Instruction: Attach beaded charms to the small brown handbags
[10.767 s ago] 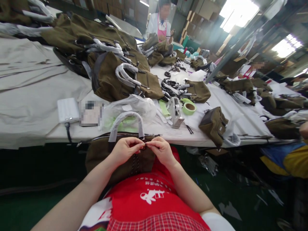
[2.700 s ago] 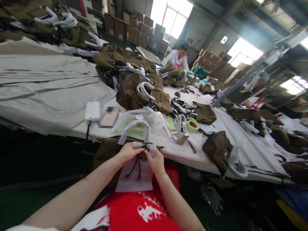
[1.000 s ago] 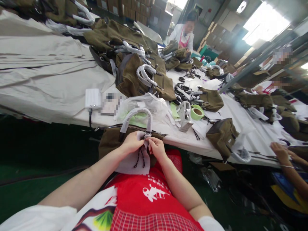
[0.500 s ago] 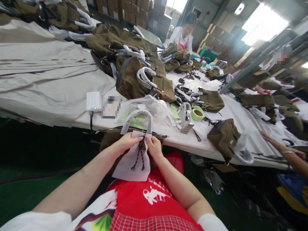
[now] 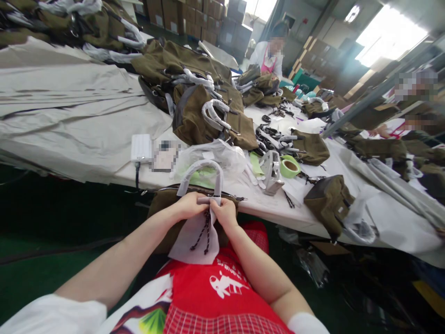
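Note:
At the table's front edge, an olive bag (image 5: 160, 204) rests against me, its wrapped handle (image 5: 201, 164) standing up in an arch. A thin white sheet (image 5: 184, 239) hangs down its front from the handle's base, with a dark braided cord (image 5: 207, 232) lying over it. My left hand (image 5: 190, 205) is closed on the upper edge of the white sheet, which is folded over near the handle. Close beside it, my right hand (image 5: 224, 212) pinches the sheet at the handle's right base.
A pile of olive bags (image 5: 194, 111) covers the table behind. Nearer lie a white power bank (image 5: 141, 147), clear plastic, a metal tape dispenser (image 5: 271, 174) and green tape (image 5: 289, 167). Another bag (image 5: 328, 202) overhangs the edge at right. A person (image 5: 267, 58) stands beyond the table.
The sheet's top edge has been folded over at the handle's base, and my hands have drawn closer there. The view has shifted slightly; the other person's arm at right has gone from view.

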Motion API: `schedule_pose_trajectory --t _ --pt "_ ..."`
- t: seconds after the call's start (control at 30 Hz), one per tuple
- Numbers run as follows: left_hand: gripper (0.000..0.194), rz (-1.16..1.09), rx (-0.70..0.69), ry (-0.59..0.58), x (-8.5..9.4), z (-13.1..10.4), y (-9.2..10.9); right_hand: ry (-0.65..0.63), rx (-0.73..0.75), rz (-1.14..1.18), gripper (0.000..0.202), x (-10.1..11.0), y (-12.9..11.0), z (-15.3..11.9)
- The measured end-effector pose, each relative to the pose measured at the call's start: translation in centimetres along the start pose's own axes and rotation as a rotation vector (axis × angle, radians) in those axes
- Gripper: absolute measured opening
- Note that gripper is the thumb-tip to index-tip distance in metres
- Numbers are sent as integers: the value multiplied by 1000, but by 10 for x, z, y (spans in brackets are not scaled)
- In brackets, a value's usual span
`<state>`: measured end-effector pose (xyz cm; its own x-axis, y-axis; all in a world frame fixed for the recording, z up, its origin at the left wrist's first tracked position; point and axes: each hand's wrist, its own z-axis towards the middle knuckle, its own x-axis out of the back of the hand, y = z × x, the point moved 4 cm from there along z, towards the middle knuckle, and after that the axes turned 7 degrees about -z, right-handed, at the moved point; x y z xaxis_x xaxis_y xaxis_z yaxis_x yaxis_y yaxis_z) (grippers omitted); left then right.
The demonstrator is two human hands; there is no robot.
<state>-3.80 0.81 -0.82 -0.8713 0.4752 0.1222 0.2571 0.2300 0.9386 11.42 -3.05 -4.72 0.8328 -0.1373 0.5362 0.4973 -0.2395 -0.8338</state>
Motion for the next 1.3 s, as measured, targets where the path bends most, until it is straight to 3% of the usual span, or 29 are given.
schedule_pose_trajectory --t 0.13,0.43,0.77,0.97,1.17,1.3 --pt "24 -83 8 109 4 2 1 42 29 -28 29 -1 -2 -5" --pt "44 -514 100 210 -34 6 -14 93 38 -66 32 0 1 -6" --pt "37 -660 54 325 -42 -18 -7 78 17 -20 34 -1 3 -6" --pt "37 -626 -9 304 -45 -24 -4 15 -28 156 27 -6 8 -6" --pt "34 -592 -38 263 -47 -21 -11 -51 -118 264 55 -4 13 -8" --pt "38 -597 -47 170 -50 -20 -13 -69 -48 210 51 -2 10 -6"
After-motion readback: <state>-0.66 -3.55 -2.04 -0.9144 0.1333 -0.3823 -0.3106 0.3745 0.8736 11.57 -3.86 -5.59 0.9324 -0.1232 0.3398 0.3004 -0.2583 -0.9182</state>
